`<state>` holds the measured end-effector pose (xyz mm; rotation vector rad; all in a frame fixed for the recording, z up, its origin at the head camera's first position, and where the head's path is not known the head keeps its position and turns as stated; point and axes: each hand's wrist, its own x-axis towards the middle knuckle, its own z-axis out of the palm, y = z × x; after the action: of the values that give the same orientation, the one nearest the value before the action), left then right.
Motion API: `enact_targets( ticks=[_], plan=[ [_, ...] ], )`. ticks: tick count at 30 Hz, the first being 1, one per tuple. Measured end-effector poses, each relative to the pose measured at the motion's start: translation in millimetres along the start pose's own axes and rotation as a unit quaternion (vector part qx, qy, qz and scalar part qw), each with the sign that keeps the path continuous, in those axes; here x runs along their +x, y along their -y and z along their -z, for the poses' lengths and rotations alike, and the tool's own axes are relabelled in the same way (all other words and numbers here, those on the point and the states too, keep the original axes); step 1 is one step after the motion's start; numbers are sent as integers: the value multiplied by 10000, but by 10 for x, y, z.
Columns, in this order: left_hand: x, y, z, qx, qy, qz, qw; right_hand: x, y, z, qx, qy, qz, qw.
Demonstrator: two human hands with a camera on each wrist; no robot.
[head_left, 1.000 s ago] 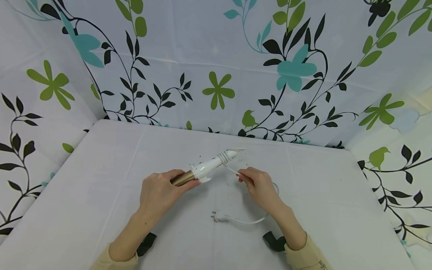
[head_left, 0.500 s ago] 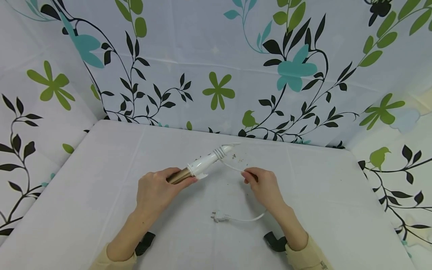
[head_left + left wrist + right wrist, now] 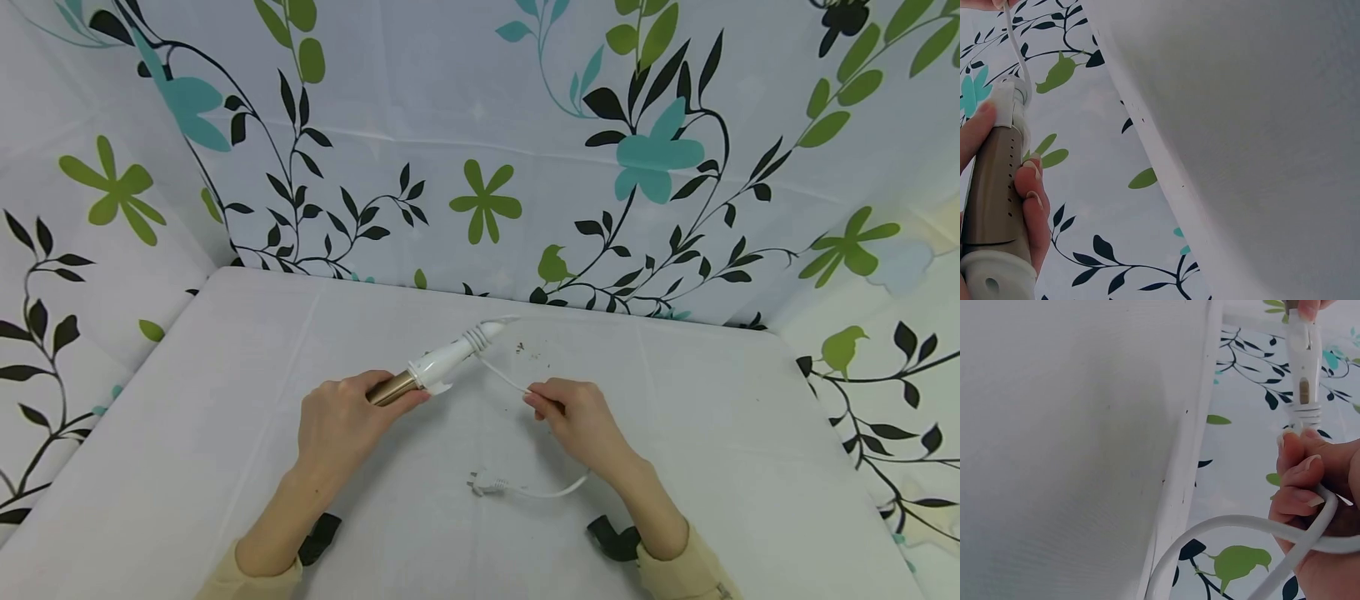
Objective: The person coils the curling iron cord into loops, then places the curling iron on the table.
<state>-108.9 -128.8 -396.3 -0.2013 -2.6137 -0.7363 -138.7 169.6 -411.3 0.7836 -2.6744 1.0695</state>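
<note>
My left hand [image 3: 337, 425] grips a hair curling iron [image 3: 442, 362] by its gold barrel. The white handle points up and to the right, away from me. White power cord [image 3: 498, 373] is wound in a few turns near the handle's far end. From there it runs to my right hand [image 3: 581, 421], which pinches it between thumb and fingers. In the left wrist view the gold barrel [image 3: 997, 187] shows a row of small holes, with fingers round it. Cord loops [image 3: 1235, 520] cross below the right hand in the right wrist view. The two-pin plug [image 3: 486, 483] lies on the table.
A white cloth covers the table [image 3: 225, 433]. Small dark crumbs [image 3: 520, 347] lie beyond the right hand. Dark pieces [image 3: 320, 539] show beside both forearms. Leaf-patterned curtain [image 3: 420, 100] hangs behind the table and at both sides.
The left hand and curling iron have shifted left. My right hand moved slightly right, then back left with the cord. The cord loop seen right of that hand has gone from view.
</note>
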Motion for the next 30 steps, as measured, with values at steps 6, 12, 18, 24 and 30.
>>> enact_targets(
  ticks=[6, 12, 18, 24, 30],
  plan=[
    [6, 15, 3, 27, 133, 97, 9999, -8, 13, 0, 54, 176, -220, 9996],
    [11, 24, 16, 175, -10, -18, 9998, -17, 16, 10, 87, 76, -580, 9983],
    [13, 46, 21, 240, -94, -87, 9996, -17, 5, 29, 92, 66, -621, 9980],
    [14, 67, 17, 228, -126, -95, 9996, -40, 11, 71, 86, 401, -214, 9989],
    [21, 75, 22, 337, -133, -186, 9992, -27, 17, 97, -259, 202, 181, 9993]
  ],
)
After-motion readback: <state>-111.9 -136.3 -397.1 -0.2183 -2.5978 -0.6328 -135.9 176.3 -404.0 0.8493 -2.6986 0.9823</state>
